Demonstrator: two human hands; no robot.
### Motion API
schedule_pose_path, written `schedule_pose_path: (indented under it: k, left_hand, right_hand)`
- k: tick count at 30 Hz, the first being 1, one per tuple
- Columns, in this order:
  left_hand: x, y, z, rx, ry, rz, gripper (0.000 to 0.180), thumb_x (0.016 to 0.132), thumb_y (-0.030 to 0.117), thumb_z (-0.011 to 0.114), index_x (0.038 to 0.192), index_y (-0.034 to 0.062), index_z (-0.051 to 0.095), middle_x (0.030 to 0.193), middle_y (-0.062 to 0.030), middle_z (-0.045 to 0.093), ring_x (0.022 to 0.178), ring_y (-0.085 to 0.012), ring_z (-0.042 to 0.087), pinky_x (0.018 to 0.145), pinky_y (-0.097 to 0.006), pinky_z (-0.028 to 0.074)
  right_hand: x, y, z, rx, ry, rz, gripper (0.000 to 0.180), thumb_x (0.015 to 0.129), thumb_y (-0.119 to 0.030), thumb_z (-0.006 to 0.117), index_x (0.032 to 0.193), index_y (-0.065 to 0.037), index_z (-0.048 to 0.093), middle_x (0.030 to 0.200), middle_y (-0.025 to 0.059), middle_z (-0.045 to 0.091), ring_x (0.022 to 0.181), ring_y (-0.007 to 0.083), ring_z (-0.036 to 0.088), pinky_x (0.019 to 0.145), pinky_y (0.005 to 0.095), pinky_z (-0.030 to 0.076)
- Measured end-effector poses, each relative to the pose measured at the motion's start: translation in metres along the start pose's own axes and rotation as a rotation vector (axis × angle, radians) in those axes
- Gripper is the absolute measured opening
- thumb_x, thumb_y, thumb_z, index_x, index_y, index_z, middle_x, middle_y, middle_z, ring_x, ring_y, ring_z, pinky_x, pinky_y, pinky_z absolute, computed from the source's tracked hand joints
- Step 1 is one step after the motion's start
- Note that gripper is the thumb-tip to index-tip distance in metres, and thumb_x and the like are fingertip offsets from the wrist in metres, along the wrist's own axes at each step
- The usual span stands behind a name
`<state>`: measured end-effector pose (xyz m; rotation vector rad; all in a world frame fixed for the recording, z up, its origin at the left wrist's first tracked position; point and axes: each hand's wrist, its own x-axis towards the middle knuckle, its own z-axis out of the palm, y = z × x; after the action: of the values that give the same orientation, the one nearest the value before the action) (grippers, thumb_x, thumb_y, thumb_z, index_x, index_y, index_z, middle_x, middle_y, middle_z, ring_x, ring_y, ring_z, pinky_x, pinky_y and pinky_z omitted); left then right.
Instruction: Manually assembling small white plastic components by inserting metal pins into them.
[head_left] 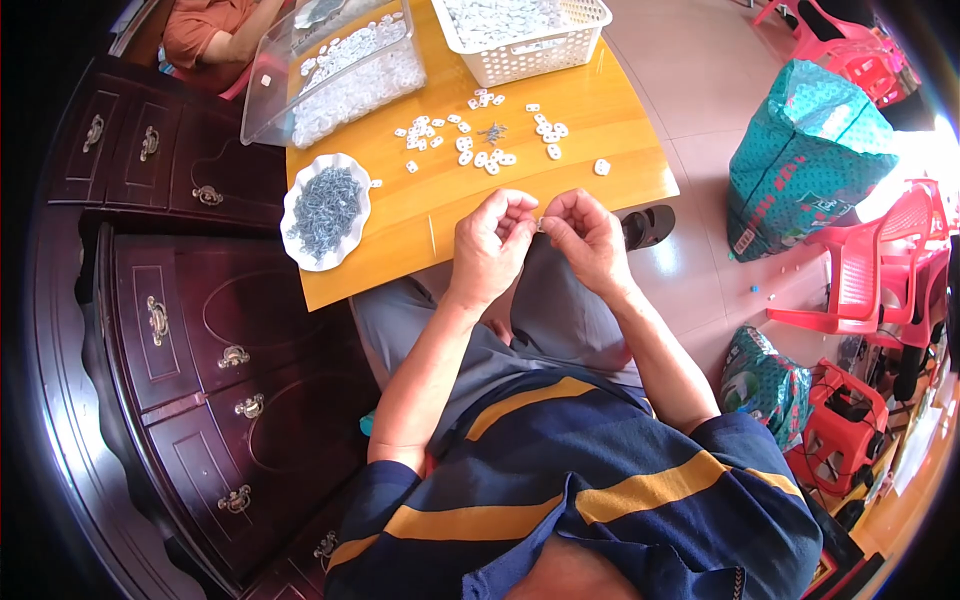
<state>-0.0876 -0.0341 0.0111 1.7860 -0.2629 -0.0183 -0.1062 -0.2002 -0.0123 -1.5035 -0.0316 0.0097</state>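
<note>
Just over the near edge of the wooden table (392,262), my left hand (490,245) and my right hand (590,240) meet, fingertips pinched together. Between them is a small white plastic piece (541,226), mostly covered by the fingers. Beyond the hands lie several loose white plastic pieces with dark holes (492,168), scattered in small groups. A little pile of grey screws (492,132) sits among them. One white piece (601,167) lies apart, to the right. Left of my hands, a white scalloped dish (294,238) holds a heap of grey screws (326,212).
A clear plastic bin (268,105) and a white perforated basket (530,62), both full of white pieces, stand at the back. Another person's arm (240,68) shows at far left. Dark drawers (245,350) flank the left; a teal bag (800,160) and red chairs (860,270) stand right.
</note>
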Motion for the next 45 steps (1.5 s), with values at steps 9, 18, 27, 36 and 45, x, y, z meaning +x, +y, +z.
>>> schedule_pose_path:
  k: [9,18,27,36,45]
  left_hand:
    - [0.002,0.003,-0.020,-0.096,-0.059,-0.052,0.032,0.091,-0.005,0.069,0.122,0.0039,0.065,0.092,-0.0015,0.068,0.078,-0.0057,0.065,0.072,-0.022,0.055]
    - [0.005,-0.010,-0.028,0.634,0.091,0.122,0.029,0.086,0.011,0.078,0.113,0.0045,0.070,0.097,-0.0116,0.069,0.081,-0.0298,0.069,0.072,-0.040,0.056]
    - [0.009,-0.011,-0.021,0.759,-0.014,0.235,0.012,0.096,0.012,0.065,0.102,0.0035,0.071,0.095,-0.0165,0.068,0.087,-0.0390,0.067,0.074,-0.046,0.054]
    - [0.009,-0.008,-0.006,0.786,-0.027,0.337,0.011,0.096,0.011,0.062,0.095,0.0015,0.067,0.089,-0.0170,0.067,0.081,-0.0388,0.066,0.070,-0.048,0.053]
    - [-0.013,-0.004,0.022,-0.001,-0.028,-0.003,0.004,0.097,0.000,0.062,0.094,-0.0019,0.064,0.077,-0.0005,0.064,0.060,-0.0043,0.055,0.055,-0.023,0.045]
  right_hand:
    - [0.000,0.001,0.005,0.136,-0.006,0.042,0.006,0.099,-0.004,0.068,0.101,-0.004,0.062,0.086,-0.0032,0.064,0.074,0.0032,0.057,0.067,0.0196,0.048]
    - [0.012,0.005,-0.012,0.261,0.133,0.007,0.009,0.100,-0.005,0.067,0.109,-0.005,0.062,0.094,-0.0011,0.066,0.082,0.0045,0.061,0.069,0.0207,0.051]
    - [0.011,0.013,0.005,0.233,0.188,-0.041,0.004,0.098,-0.007,0.066,0.099,-0.005,0.064,0.082,-0.0032,0.060,0.079,0.0051,0.055,0.068,0.0249,0.049]
    - [0.011,0.026,-0.008,0.209,0.180,-0.041,0.012,0.101,-0.011,0.068,0.107,-0.004,0.060,0.087,-0.0030,0.063,0.072,0.0023,0.056,0.064,0.0198,0.048]
    - [0.014,0.021,-0.001,0.438,0.192,-0.015,0.012,0.102,-0.013,0.066,0.108,-0.006,0.059,0.087,-0.0043,0.060,0.072,0.0025,0.054,0.063,0.0185,0.046]
